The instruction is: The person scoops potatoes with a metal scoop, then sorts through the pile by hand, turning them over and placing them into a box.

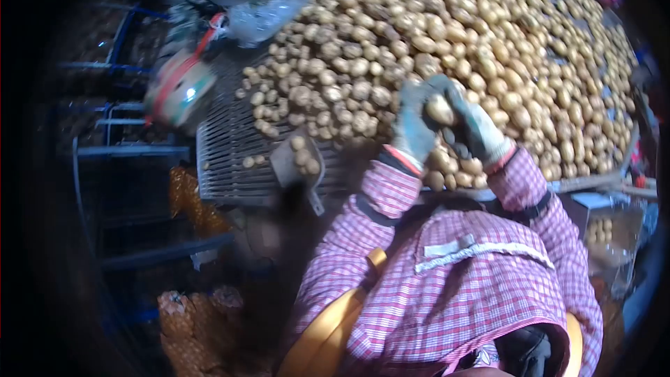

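A pale potato (440, 109) sits between my two gloved hands, above the front of a large potato heap (419, 42). My left hand (416, 117) closes on its left side, fingers pointing away from me. From the right, my right hand (477, 120) curls round the same potato, with dark-coated fingers above and below it. Part of the potato is hidden by the gloves. More potatoes (450, 167) lie just below the hands, near the edge by my body. Both gloves are pale blue-green with grey, dirty-looking coating.
A slatted metal table (230, 132) carries the heap. On its left front lies a scoop (286, 165) with several small potatoes. Beyond the left edge are a tied bag (180, 91) and orange mesh sacks (192, 331). A clear plastic bag (265, 17) rests at the back left.
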The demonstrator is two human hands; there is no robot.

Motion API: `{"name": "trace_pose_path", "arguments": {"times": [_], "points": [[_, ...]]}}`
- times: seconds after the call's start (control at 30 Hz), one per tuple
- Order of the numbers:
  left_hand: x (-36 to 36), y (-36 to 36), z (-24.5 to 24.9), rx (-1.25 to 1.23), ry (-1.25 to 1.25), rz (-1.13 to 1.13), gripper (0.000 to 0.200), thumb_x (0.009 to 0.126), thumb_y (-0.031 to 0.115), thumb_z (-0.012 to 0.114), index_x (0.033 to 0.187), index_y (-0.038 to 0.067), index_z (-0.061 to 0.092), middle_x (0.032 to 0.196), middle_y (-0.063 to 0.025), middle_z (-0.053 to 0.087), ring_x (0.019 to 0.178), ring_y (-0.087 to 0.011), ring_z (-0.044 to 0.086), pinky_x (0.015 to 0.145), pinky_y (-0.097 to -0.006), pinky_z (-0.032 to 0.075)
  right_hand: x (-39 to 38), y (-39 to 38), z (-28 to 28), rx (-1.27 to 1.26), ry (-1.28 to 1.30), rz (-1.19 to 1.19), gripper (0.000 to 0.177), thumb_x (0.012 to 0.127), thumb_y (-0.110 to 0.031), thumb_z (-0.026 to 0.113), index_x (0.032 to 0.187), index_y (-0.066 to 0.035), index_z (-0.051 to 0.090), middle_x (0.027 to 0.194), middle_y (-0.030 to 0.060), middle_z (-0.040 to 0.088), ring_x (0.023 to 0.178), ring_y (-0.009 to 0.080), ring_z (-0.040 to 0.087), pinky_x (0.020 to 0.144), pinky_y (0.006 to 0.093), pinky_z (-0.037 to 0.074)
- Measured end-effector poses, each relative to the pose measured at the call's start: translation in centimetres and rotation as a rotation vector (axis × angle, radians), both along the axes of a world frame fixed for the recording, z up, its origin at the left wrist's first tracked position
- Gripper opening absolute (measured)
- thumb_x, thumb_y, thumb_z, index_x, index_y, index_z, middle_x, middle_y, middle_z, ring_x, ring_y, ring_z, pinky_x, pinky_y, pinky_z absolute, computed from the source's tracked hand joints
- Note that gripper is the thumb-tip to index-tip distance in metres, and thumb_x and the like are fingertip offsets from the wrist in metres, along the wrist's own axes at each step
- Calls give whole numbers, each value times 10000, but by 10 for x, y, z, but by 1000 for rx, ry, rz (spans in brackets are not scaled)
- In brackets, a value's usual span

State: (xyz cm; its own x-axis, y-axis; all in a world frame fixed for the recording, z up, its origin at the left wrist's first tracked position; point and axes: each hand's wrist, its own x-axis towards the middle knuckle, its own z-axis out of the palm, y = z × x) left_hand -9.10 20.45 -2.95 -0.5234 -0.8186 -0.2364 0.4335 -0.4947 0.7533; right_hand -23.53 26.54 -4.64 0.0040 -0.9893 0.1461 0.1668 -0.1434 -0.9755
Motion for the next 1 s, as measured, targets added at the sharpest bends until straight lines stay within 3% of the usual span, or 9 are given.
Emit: {"name": "trace_pose_path", "arguments": {"times": [0.1,0.27,0.4,0.53,0.73,0.87,0.9,0.97,1.0], "points": [[4,2,18,-195,-151,-55,800,1047,657,218,1421,16,517,1357,-136,595,1235,-252,586,1079,-402,485,-8,-6,-11,-394,528,-107,701,931,-305,586,1488,54,359,1335,281,576,1215,430,593,1061,431,469],[2,18,24,-779,-654,116,617,885,205,797,1394,-11,523,1387,-151,534,1237,-227,543,1024,-330,488,1,-11,-43,136,306,80,465,1015,-246,558,1400,0,469,1174,198,660,1008,309,673,865,399,545],[9,14,20,-417,-698,10,406,952,330,724,1141,-26,670,1073,-105,683,875,-157,646,855,-312,541,31,-5,-32,432,-660,-86,258,1091,-294,458,1034,-90,605,803,-11,653,565,78,518,479,241,393],[24,-17,-10,-380,-599,172,486,1056,420,492,976,11,743,867,-53,722,805,-154,627,793,-324,539,17,9,3,576,-310,-129,422,1081,-380,479,915,-49,680,625,-34,601,556,99,536,486,237,405],[22,-19,-30,-311,-604,129,531,1070,442,459,1149,-14,719,1082,-71,724,940,-146,638,858,-281,522,28,-3,-9,323,-85,-170,517,1033,-375,564,1372,15,554,1333,150,616,1224,188,583,1027,329,470],[14,-5,-40,-814,-765,163,487,1065,363,520,1372,-9,584,1330,-140,627,1214,-244,591,1064,-348,450,35,-16,-32,419,-657,-126,498,1021,-351,607,1419,-62,530,1265,47,640,1087,201,643,867,341,569],[16,-6,-38,-1141,-883,182,459,1060,319,538,1374,-13,582,1380,-176,601,1287,-284,566,1113,-375,418,30,-14,-39,518,-639,-117,484,1012,-357,609,1392,-61,555,1240,58,654,1049,179,654,839,337,567],[17,-11,-31,-1149,-813,-38,404,1046,236,554,1356,-21,591,1382,-199,603,1316,-317,554,1127,-383,415,19,-12,-59,-274,648,-326,368,984,-277,606,1273,-51,622,1096,83,691,958,178,671,791,342,564],[17,-25,-35,-946,-715,-65,393,1043,231,558,1343,-19,600,1350,-191,626,1283,-306,580,1110,-379,435,13,-4,-26,241,289,-24,256,915,-167,622,1137,-46,662,948,91,697,895,215,679,767,356,551]]}}
